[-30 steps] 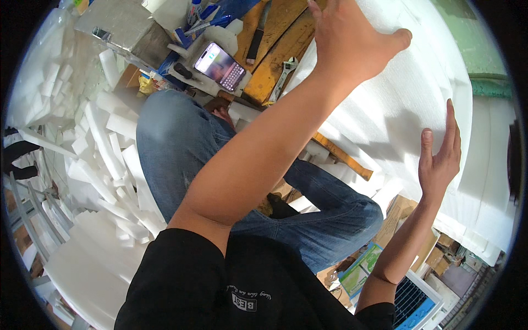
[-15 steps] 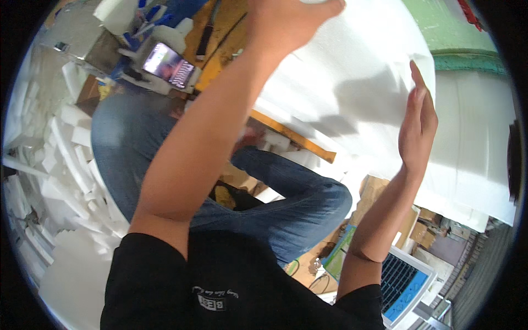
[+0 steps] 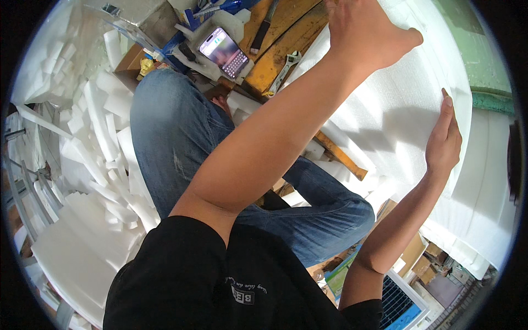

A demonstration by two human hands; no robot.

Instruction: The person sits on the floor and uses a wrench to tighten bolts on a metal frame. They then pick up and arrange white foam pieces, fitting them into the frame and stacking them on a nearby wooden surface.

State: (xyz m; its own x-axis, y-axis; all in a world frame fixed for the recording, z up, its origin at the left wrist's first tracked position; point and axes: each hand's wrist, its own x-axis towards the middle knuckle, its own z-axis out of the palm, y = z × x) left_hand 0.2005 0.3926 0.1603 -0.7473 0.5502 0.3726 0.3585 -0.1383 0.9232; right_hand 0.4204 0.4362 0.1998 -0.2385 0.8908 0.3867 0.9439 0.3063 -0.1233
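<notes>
A large white foam sheet (image 3: pixel 368 110) spreads in front of me on the right, with shadows across it. My left hand (image 3: pixel 366 33) lies over its upper part, thumb stretched out to the right. The fingers of that hand are partly cut off by the upper rim. By the right side of the sheet is my right hand (image 3: pixel 444 140), seen edge-on with its fingers extended. Nothing shows in either hand. I cannot tell how firmly they touch the foam.
To the left of the sheet, an adjustable wrench (image 3: pixel 283 71) and a dark-handled tool (image 3: pixel 261 34) lie on a yellow worn bench top (image 3: pixel 302 25). A lit phone (image 3: pixel 224 53) is propped beside them. Foam offcuts (image 3: pixel 102 143) pile up at left. A screen (image 3: pixel 400 302) stands lower right.
The view has turned, so the bench, phone and my legs sit further right. Both arms appear shifted right in the picture, and the wrench has come into sight.
</notes>
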